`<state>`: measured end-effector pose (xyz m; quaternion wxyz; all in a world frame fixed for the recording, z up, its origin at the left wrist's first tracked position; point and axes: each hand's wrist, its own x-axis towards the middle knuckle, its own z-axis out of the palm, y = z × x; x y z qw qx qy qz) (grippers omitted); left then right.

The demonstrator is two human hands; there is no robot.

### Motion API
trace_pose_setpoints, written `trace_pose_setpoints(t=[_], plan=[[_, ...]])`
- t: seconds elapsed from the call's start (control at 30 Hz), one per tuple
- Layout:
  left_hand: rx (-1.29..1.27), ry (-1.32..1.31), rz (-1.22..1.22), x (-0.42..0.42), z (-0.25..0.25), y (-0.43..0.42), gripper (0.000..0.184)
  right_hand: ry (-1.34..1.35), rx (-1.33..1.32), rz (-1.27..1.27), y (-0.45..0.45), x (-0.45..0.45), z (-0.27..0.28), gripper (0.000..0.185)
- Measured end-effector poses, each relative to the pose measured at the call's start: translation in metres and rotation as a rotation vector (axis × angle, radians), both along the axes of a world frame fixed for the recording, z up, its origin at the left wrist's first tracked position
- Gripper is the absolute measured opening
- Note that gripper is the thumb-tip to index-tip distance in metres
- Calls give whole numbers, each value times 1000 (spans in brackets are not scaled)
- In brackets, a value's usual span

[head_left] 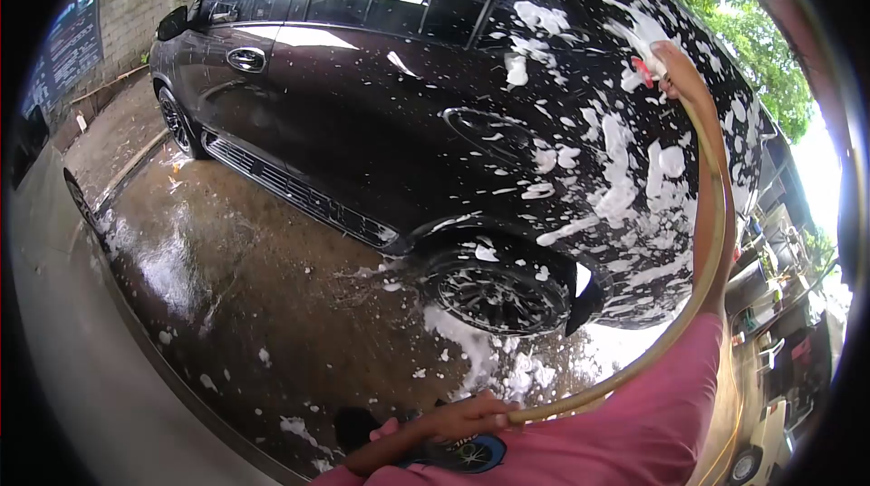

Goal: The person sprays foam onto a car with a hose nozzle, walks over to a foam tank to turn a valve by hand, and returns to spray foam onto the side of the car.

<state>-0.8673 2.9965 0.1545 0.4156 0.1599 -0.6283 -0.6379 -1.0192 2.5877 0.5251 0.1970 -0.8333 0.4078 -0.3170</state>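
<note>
My right hand [680,76] is raised at the upper right, its fingers wrapped around the end of a yellowish hose [707,250] near a red valve handle [642,71]. White foam [645,33] shows just beyond that hand, against the rear of a dark car [353,128]. From there the hose curves down along my arm to my left hand [473,415], which grips it low in front of my pink shirt [625,427]. Foam clumps spatter the car's rear side, rear window and rear wheel [503,294].
Wet brown ground [272,296] with foam patches lies beside the car. A pale vehicle [72,305] stands close on the left. A block wall [136,10] with a dark banner [68,46] is at the far left. Another vehicle [766,445] and stored items are behind on the right.
</note>
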Motion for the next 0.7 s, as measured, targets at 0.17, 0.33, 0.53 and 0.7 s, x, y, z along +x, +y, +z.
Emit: trace_pose_setpoints(t=[0.17, 0.33, 0.53, 0.7], plan=[[-103, 22, 47, 90, 17, 5, 39, 181, -68, -150, 32, 84, 8, 21], [-50, 31, 36, 158, 16, 16, 45, 105, -62, -150, 38, 136, 37, 22], [-116, 132, -11, 207, 27, 15, 45, 10, -186, -87, 50, 215, 74, 21], [-169, 152, -55, 219, 16, 13, 50, 281, -191, -93, 56, 294, 72, 22]])
